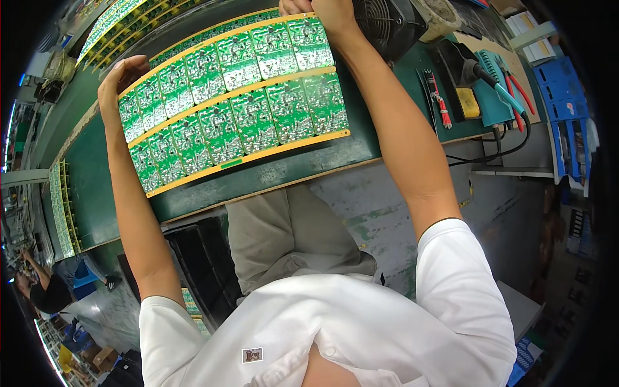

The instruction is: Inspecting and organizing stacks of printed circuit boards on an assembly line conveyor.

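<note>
A large green circuit board panel (222, 132) with yellow edge strips is held up over the bench, its solder side with two rows of repeated boards facing me. My left hand (122, 76) grips the panel's left edge, fingers wrapped behind it. At the upper right corner, my right hand (332, 18) is closed on the panel's top edge, its fingers partly cut off by the frame. Directly behind the held panel, a strip of another green board panel (213, 40) shows, mostly hidden.
More board panels stand in a rack (122, 32) at the far left; another panel (62, 209) lies on the green bench (97, 200). A black fan (390, 26), red-handled pliers (442, 106), a soldering iron (509, 97) and blue bins (564, 97) are right. A person (48, 290) is at far left.
</note>
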`<state>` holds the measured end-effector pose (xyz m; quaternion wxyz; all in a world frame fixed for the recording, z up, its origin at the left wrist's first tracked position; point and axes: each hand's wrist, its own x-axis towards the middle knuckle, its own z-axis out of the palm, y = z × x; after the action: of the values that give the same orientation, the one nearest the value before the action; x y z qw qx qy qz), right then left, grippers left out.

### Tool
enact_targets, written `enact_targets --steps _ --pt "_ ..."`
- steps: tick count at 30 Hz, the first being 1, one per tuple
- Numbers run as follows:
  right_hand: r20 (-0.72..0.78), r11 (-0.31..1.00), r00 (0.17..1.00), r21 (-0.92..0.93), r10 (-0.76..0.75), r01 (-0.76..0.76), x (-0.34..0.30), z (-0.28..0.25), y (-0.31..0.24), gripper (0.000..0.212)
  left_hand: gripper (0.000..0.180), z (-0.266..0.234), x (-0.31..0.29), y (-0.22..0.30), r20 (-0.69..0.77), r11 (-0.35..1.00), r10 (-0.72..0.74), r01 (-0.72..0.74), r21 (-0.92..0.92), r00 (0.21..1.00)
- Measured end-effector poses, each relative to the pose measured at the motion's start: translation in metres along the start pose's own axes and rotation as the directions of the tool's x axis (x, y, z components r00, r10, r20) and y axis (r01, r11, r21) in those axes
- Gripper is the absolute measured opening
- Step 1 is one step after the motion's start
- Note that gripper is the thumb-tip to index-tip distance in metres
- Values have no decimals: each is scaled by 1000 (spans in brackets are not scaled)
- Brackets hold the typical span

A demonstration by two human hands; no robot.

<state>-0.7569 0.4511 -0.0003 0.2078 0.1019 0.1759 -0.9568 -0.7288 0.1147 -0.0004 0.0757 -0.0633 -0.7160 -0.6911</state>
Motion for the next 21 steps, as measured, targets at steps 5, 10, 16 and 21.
enact_targets --steps 5,10,16,21 --pt "150 928 973 -305 -174 213 -2 -3 2 57 32 8 -29 37 13 940 194 -190 283 981" --pt "336 712 889 -537 -312 453 -9 -10 -3 52 73 62 -72 80 546 558 323 -621 550 773" --pt "601 314 719 -648 -348 694 -9 -12 2 48 99 84 -100 82 627 180 111 -636 750 771" --pt "562 364 763 -670 -321 647 -18 2 5 54 102 87 -102 84 621 132 70 -625 770 780"
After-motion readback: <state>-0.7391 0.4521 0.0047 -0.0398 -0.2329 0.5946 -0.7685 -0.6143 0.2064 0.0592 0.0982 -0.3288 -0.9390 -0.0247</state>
